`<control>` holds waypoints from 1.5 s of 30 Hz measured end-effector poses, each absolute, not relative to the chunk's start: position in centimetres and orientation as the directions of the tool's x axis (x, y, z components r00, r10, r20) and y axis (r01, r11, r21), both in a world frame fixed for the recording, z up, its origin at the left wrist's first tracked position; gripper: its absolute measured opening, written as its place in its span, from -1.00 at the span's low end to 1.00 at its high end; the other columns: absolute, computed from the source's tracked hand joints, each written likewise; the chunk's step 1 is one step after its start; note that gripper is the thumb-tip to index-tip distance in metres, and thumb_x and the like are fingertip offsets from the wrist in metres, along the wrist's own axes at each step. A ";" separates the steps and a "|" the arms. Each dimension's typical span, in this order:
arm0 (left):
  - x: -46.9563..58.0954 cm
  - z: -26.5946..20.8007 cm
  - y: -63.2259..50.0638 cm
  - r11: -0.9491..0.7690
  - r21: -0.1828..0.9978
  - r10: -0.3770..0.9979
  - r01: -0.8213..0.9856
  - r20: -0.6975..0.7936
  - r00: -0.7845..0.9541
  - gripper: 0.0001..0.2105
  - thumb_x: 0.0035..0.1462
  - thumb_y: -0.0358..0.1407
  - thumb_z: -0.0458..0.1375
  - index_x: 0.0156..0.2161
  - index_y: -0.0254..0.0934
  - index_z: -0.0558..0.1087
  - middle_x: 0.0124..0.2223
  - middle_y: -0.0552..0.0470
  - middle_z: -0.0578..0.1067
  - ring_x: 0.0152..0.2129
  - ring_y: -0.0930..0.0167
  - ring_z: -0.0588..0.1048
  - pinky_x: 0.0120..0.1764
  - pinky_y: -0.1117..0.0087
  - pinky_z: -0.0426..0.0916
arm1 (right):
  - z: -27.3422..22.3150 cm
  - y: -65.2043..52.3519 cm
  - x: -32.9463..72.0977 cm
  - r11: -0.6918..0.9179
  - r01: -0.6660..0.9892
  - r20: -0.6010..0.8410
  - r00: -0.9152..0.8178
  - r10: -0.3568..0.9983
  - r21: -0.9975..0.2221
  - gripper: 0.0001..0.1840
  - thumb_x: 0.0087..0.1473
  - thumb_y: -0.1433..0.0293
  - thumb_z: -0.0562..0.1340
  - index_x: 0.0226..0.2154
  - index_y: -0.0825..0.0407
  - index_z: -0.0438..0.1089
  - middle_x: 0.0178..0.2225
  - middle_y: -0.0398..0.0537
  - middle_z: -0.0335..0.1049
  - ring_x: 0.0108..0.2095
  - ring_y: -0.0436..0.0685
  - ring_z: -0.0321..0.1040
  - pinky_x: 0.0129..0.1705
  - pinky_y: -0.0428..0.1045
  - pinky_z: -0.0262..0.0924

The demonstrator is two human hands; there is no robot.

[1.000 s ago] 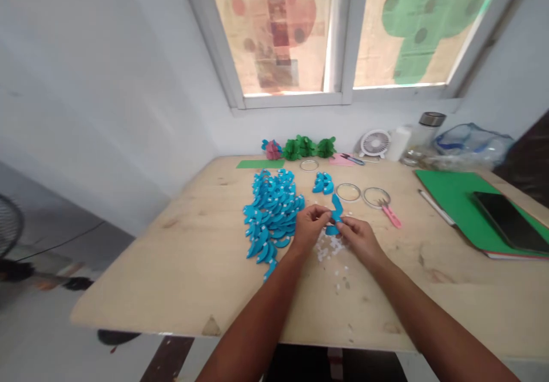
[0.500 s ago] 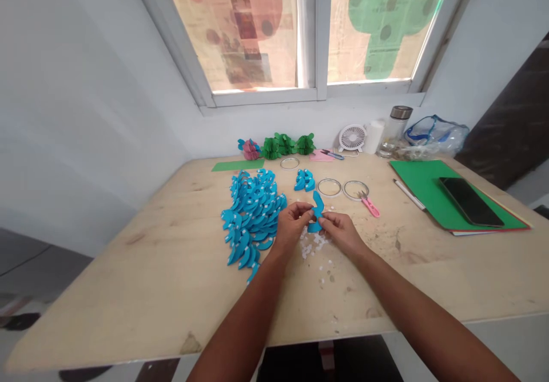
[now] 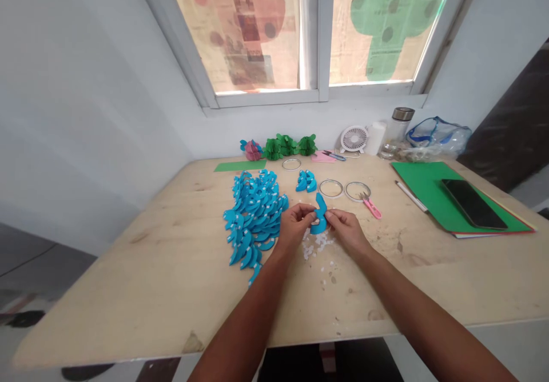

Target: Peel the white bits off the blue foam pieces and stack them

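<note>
Between my two hands is a curved blue paper piece (image 3: pixel 318 225), with a bent upper end standing up past the fingertips. My left hand (image 3: pixel 297 222) pinches its left side. From the right, my right hand (image 3: pixel 343 225) pinches it between thumb and fingers. Many similar blue pieces with small white patches lie in a heap (image 3: pixel 257 210) just left of my left hand. A smaller group of blue pieces (image 3: pixel 306 180) sits beyond my hands. White paper scraps (image 3: pixel 316 246) are scattered on the wooden table (image 3: pixel 171 290) below the held piece.
Tape rolls (image 3: pixel 330 188) and pink-handled snips (image 3: pixel 371 206) lie beyond my right hand. Farther right are a white pen (image 3: pixel 410 195), green sheets (image 3: pixel 418 171) and a phone (image 3: pixel 474 203). Green paper shapes (image 3: pixel 290 146), a small fan (image 3: pixel 354 139) and a bottle (image 3: pixel 398 124) stand along the wall.
My right fingers have shifted slightly on the blue piece, and its lower curved part shows more fully. The whole view has moved a little.
</note>
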State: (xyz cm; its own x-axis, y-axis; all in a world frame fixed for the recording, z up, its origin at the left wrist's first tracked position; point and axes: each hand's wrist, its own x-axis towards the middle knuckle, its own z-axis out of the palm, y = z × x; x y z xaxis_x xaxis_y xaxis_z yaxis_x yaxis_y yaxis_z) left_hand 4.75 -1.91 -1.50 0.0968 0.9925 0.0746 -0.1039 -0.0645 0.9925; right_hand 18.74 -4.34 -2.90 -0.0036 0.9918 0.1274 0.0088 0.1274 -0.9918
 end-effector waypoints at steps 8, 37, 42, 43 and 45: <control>5.3 -2.0 -2.1 -0.091 0.992 0.983 -0.092 0.104 0.151 -0.89 -0.17 -0.33 0.21 -0.46 -0.33 0.42 -0.57 0.10 0.44 -0.63 0.50 0.42 -0.53 0.50 0.29 | -3.8 -4.2 18.9 0.093 -0.030 0.093 0.000 0.996 -0.995 -0.67 -0.07 0.16 0.22 -0.56 0.10 0.35 -0.62 -0.19 0.22 -0.58 -0.03 0.12 -0.52 -0.11 0.02; -10.2 -0.9 -6.6 0.278 0.352 0.949 0.894 0.042 -0.312 -0.77 -0.04 -0.14 0.12 -0.30 -0.22 0.45 -0.31 -0.06 0.53 -0.28 0.27 0.46 -0.40 0.42 0.16 | -4.3 -4.0 19.8 -0.014 -0.034 -0.016 0.062 0.998 -0.999 -0.62 -0.13 0.10 0.24 -0.65 0.09 0.33 -0.70 -0.17 0.19 -0.67 -0.04 0.04 -0.64 -0.11 -0.11; -10.7 -1.5 -6.8 0.277 0.371 0.954 0.886 0.004 -0.300 -0.84 -0.04 -0.19 0.11 -0.41 -0.20 0.46 -0.34 -0.03 0.54 -0.38 0.32 0.47 -0.47 0.45 0.11 | -4.6 -4.0 20.1 -0.023 -0.041 -0.025 0.063 0.998 -0.999 -0.62 -0.15 0.11 0.25 -0.66 0.09 0.35 -0.68 -0.12 0.24 -0.63 0.00 0.12 -0.59 -0.08 -0.01; -10.8 -1.5 -7.0 0.283 0.372 0.952 0.884 0.007 -0.307 -0.86 -0.02 -0.22 0.09 -0.42 -0.20 0.46 -0.35 -0.02 0.54 -0.38 0.33 0.47 -0.48 0.45 0.11 | -4.5 -4.1 20.0 -0.029 -0.033 -0.032 0.066 0.997 -0.999 -0.64 -0.16 0.11 0.26 -0.64 0.09 0.37 -0.67 -0.11 0.25 -0.62 0.02 0.14 -0.58 -0.07 0.02; -10.9 -1.5 -7.3 0.298 0.346 0.941 0.890 0.049 -0.334 -0.86 0.02 -0.28 0.04 -0.42 -0.20 0.45 -0.34 -0.03 0.54 -0.37 0.32 0.47 -0.47 0.44 0.11 | -4.2 -4.2 19.9 -0.030 -0.019 -0.032 0.088 0.996 -0.999 -0.66 -0.19 0.13 0.27 -0.61 0.10 0.40 -0.67 -0.10 0.27 -0.61 0.04 0.17 -0.56 -0.06 0.05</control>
State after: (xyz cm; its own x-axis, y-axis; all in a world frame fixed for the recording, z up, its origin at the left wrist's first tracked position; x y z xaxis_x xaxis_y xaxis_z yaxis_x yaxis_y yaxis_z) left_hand -10.92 -7.27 -1.51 -0.3343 0.9412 0.0490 0.8897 0.2980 0.3459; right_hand 19.94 -4.21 -4.20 0.0881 0.9956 -0.0319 -0.0195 -0.0303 -0.9994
